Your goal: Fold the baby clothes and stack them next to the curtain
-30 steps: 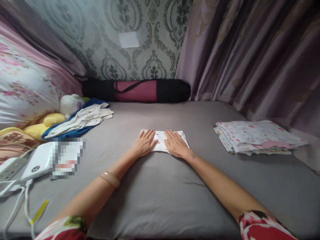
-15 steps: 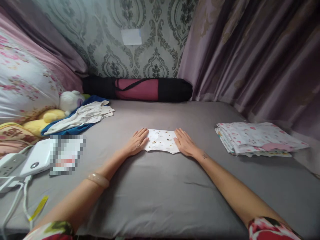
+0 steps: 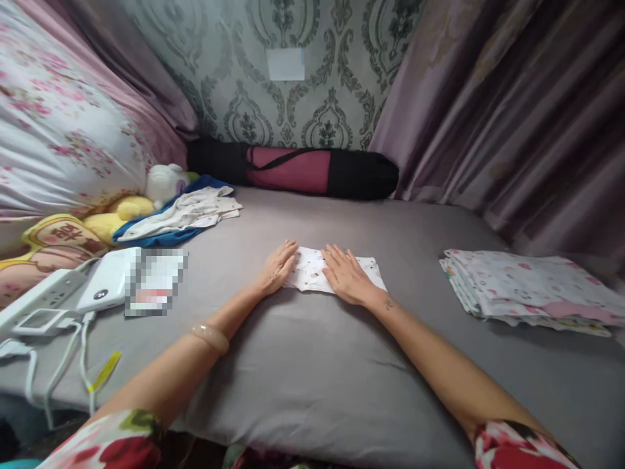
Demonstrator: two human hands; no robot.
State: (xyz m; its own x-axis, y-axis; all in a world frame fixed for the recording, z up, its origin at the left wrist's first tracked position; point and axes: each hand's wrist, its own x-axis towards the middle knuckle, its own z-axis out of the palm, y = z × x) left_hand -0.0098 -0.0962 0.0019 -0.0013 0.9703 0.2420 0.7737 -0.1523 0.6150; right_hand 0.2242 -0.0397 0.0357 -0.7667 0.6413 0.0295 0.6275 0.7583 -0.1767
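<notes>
A small white folded cloth (image 3: 310,277) with a scattered print lies on the grey bed sheet in front of me; it looks like a garment, but its kind is unclear. My left hand (image 3: 277,270) rests along its left edge, fingers stretched out. Flat across the middle of the cloth lies my right hand (image 3: 344,275), fingers extended and slightly apart. Part of the fabric shows to the right of that hand, and the portion under the palm is hidden.
On the right sits a stack of folded printed cloths (image 3: 532,286). To the left are a white power bank (image 3: 110,280), a power strip (image 3: 41,299) with cables, plush toys (image 3: 166,184) and a rumpled white garment (image 3: 190,212). A black and pink long bag (image 3: 293,169) lies against the wall.
My right hand has moved from the cloth's right edge onto its middle. More of the cloth now extends rightward past that hand. The whole view has shifted slightly.
</notes>
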